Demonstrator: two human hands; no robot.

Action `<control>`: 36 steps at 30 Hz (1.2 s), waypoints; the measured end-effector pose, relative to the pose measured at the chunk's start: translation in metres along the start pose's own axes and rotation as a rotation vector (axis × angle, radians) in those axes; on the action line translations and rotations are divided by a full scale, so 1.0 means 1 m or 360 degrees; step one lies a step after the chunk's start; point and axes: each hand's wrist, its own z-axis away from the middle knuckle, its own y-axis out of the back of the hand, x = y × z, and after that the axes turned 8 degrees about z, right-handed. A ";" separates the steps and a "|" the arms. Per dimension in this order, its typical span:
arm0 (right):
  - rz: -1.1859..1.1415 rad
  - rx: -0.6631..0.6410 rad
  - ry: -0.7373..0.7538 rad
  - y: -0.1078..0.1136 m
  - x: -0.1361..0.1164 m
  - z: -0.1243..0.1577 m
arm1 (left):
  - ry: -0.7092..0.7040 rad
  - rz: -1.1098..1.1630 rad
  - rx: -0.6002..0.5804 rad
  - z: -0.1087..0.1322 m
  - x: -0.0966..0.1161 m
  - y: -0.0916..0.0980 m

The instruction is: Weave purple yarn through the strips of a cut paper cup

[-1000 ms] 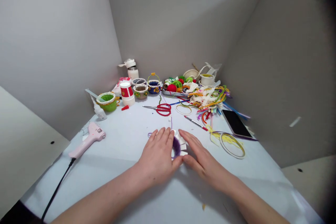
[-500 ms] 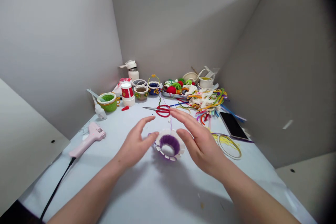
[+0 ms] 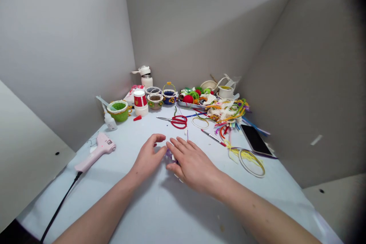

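Note:
A small purple yarn cup with white paper tabs around its rim (image 3: 169,154) stands on the table in front of me, mostly hidden under my right hand. My right hand (image 3: 190,162) lies flat over the cup's top with its fingers stretched out. At the cup's left side is my left hand (image 3: 148,156), its fingers curved and apart from the thumb, the thumb tip close to the cup; whether it touches is unclear. A purple yarn strand (image 3: 187,134) shows beyond my right fingers. Red-handled scissors (image 3: 178,122) lie farther back.
At left lies a pink glue gun (image 3: 98,152) with its cord. Behind it stand a glue bottle (image 3: 110,121), a green basket (image 3: 119,112) and a red-and-white paper cup (image 3: 140,103). To the right are a pen (image 3: 213,137), hoops (image 3: 251,163), a phone (image 3: 255,139) and a yarn heap (image 3: 225,110).
My right hand has moved left and turned palm down over the cup, covering it. My left hand has shifted slightly and stays beside it. The pen has come into view.

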 end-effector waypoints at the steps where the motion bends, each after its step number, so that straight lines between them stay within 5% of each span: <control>1: 0.0004 -0.0016 0.0000 -0.001 0.000 0.000 | 0.0005 -0.0003 -0.0002 0.000 0.000 0.000; 21: 0.0018 -0.0040 -0.0061 -0.009 -0.005 0.001 | 0.0080 0.0040 0.0052 -0.005 -0.004 0.006; 28: -0.0284 0.0051 -0.0004 0.020 0.007 0.010 | 0.0036 0.0006 0.0005 -0.009 -0.008 0.007; 31: -0.0461 0.0354 -0.0104 0.033 0.027 0.018 | 0.0070 -0.0163 -0.0232 -0.004 -0.003 0.015; 34: -0.0714 0.0600 -0.0360 0.027 0.053 0.024 | 0.0173 -0.0313 -0.0822 0.007 0.008 0.025; 36: -0.1013 0.0525 -0.0531 0.013 0.067 0.026 | 0.0188 -0.0311 -0.1128 0.016 0.015 0.025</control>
